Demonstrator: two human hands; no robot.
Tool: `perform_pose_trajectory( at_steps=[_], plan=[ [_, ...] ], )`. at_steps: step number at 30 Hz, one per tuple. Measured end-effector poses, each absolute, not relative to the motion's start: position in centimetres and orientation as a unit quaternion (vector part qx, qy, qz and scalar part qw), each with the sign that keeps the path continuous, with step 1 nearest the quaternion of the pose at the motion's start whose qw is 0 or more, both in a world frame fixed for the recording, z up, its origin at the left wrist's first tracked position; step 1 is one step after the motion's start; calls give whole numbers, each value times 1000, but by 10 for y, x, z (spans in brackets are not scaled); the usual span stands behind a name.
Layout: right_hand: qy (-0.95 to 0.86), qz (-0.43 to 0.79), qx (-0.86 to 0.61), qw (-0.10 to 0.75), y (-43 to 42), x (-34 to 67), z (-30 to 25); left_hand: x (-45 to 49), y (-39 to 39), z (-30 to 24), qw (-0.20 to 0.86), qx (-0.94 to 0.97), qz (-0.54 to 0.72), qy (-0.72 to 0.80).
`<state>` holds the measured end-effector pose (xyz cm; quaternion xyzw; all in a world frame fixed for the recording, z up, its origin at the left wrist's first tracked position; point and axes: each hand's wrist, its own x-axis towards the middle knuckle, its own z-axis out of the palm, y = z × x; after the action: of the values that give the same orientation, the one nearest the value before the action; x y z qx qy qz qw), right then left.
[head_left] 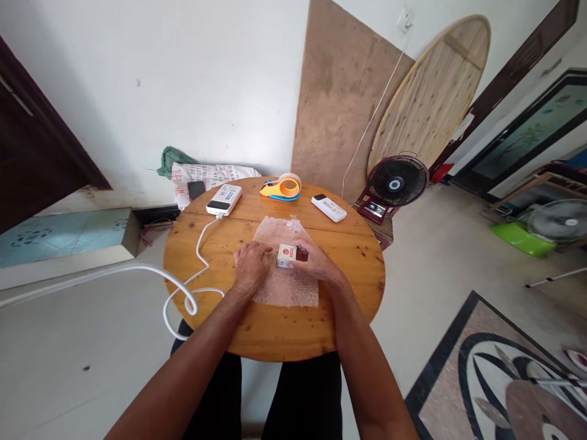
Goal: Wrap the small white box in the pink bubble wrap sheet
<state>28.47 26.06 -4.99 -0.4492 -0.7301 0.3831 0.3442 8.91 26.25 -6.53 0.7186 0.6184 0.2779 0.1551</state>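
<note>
A sheet of clear bubble wrap (296, 294) lies on the round wooden table in front of me. Above its middle, my right hand (316, 261) grips a small white box (287, 254) with a red print, thumb on the near side and fingers behind. My left hand (251, 264) rests on the left part of the sheet, fingers loosely spread, its fingertips close to the box's left side. Whether those fingertips touch the box I cannot tell.
An orange and blue tape dispenser (283, 187) sits at the table's back, between a white power bank (224, 200) with a white cable (200, 247) and a second white power bank (329, 208). A black fan (397, 181) stands beyond the right edge of the wooden table (360, 263).
</note>
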Motion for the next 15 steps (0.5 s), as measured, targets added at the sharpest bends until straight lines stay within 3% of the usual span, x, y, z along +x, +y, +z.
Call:
perform_pose_trajectory(
  at_steps=[15],
  plan=[
    [-730, 341, -489, 334, 264, 283, -59, 90, 262, -67, 135, 726, 288, 609]
  ],
)
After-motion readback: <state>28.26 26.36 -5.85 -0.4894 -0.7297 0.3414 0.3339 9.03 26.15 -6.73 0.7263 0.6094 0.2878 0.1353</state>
